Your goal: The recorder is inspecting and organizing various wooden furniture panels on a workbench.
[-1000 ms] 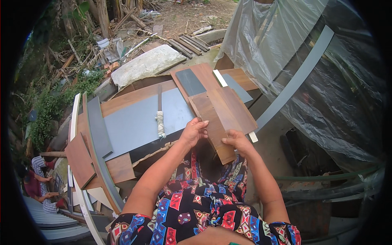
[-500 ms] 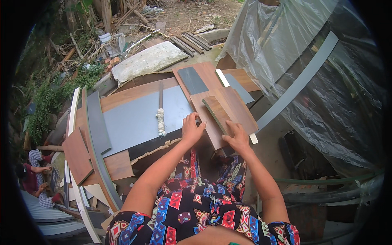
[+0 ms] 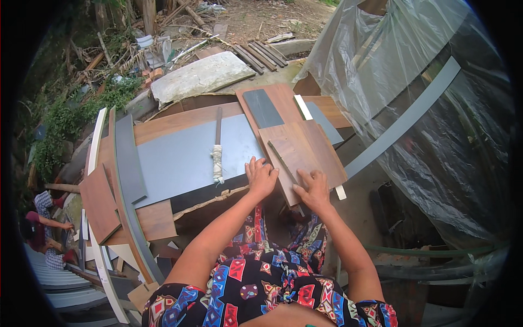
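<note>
Patterned cloth (image 3: 248, 278) fills the lower centre. Above it, the right hand (image 3: 314, 189), fingers loosely spread, meets the near end of a wood piece (image 3: 280, 158) lying on a brown board (image 3: 308, 144); I cannot tell if it grips. Just beside the board's left edge, the left hand (image 3: 262, 177) has fingers slightly apart. Farther left, a wrapped tool (image 3: 217, 163) lies on a grey panel (image 3: 174, 158). Plastic (image 3: 370, 65) hangs upper right.

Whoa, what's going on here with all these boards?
A person is working with both hands over a brown board. The right hand is at the near end of a narrow piece with a dark edge; whether it grips it is unclear. The left hand, fingers spread, is by the board's left edge. A tool with a wrapped handle lies on the grey panel.
</note>
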`<control>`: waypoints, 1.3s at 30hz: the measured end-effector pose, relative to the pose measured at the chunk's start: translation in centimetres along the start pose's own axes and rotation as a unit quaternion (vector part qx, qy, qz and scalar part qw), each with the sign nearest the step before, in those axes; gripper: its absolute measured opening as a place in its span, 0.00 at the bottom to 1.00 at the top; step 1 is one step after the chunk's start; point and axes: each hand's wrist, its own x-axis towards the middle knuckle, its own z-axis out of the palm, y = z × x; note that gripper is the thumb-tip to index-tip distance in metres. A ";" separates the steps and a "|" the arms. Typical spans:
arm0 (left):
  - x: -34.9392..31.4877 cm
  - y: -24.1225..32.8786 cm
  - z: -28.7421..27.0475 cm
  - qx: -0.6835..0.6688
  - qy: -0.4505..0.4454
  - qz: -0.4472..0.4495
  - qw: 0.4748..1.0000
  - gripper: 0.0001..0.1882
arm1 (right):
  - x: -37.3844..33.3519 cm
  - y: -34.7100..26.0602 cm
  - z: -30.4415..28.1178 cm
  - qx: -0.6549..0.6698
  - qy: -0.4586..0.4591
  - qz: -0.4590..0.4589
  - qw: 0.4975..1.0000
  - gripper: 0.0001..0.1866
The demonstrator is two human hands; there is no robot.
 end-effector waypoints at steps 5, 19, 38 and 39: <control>0.2 0.0 -0.1 -0.007 -0.011 -0.006 1.000 0.17 | 1.4 -0.2 0.3 -0.012 0.018 -0.050 0.999 0.23; -0.5 0.0 0.3 -0.019 0.001 0.019 1.000 0.16 | 10.2 -2.5 6.6 -0.062 0.093 -0.029 0.993 0.23; -0.5 0.5 0.4 0.025 0.047 0.006 0.999 0.21 | -0.3 0.5 1.3 -0.065 0.072 -0.057 0.994 0.25; -0.5 0.5 0.4 0.026 0.047 0.005 0.999 0.21 | 0.4 0.8 1.7 -0.065 0.071 -0.058 0.994 0.25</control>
